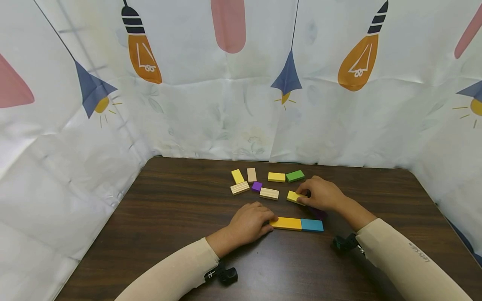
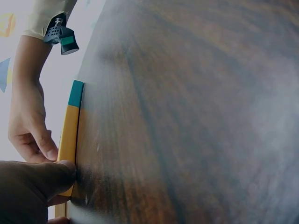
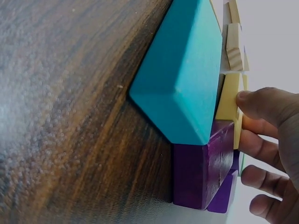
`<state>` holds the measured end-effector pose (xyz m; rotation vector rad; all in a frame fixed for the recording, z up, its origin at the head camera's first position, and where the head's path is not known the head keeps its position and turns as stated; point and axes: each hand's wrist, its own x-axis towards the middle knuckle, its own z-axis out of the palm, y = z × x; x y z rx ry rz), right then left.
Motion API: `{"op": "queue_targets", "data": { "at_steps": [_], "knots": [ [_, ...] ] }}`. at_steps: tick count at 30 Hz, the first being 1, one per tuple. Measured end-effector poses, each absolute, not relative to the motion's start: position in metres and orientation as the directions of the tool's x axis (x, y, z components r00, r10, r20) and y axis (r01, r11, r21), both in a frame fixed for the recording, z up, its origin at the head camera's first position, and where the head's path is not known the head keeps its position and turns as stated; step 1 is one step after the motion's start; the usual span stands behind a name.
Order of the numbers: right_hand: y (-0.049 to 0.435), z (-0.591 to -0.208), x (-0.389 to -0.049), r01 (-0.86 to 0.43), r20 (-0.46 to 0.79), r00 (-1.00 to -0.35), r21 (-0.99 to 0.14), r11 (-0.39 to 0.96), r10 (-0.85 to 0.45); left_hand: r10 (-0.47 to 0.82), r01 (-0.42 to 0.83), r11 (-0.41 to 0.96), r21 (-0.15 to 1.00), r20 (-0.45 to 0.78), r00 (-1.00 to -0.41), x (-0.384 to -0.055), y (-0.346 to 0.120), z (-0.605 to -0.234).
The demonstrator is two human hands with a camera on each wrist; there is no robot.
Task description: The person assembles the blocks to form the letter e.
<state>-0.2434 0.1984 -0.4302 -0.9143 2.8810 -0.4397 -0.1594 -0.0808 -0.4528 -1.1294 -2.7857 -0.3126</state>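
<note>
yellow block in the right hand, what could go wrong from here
The right hand pinches the yellow block close to a purple block, so moving the yellow one might knock the purple one. The left hand grips one end of the orange block, whose other end meets the blue block, so a slight push could shift both.

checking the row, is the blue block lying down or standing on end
Lying down: in the head view, the blue block stretches lengthwise along the table, end to end with the orange block.
</note>
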Motion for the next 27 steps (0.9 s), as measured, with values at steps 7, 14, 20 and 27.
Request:
{"op": "queue_targets", "data": {
  "at_steps": [7,14,20,27],
  "knots": [
    [0.199,-0.43,-0.245,-0.554,-0.003,-0.814,-0.298,0.777,-0.581,0.674,0.701,0.699,0.145,0.193,-0.713,-0.159,-0.081,-0.453],
    [0.198,-0.427,-0.246,-0.531,0.003,-0.832,-0.298,0.793,-0.555,0.676,0.701,0.697,0.149,0.191,-0.712,-0.16,-0.082,-0.454],
    [0.191,-0.424,-0.252,-0.52,0.012,-0.841,-0.291,0.803,-0.54,0.675,0.698,0.7,0.151,0.183,-0.715,-0.16,-0.082,-0.453],
    [0.18,-0.419,-0.259,-0.523,0.024,-0.839,-0.315,0.792,-0.544,0.677,0.703,0.696,0.148,0.19,-0.71,-0.16,-0.082,-0.454]
  ]
}}
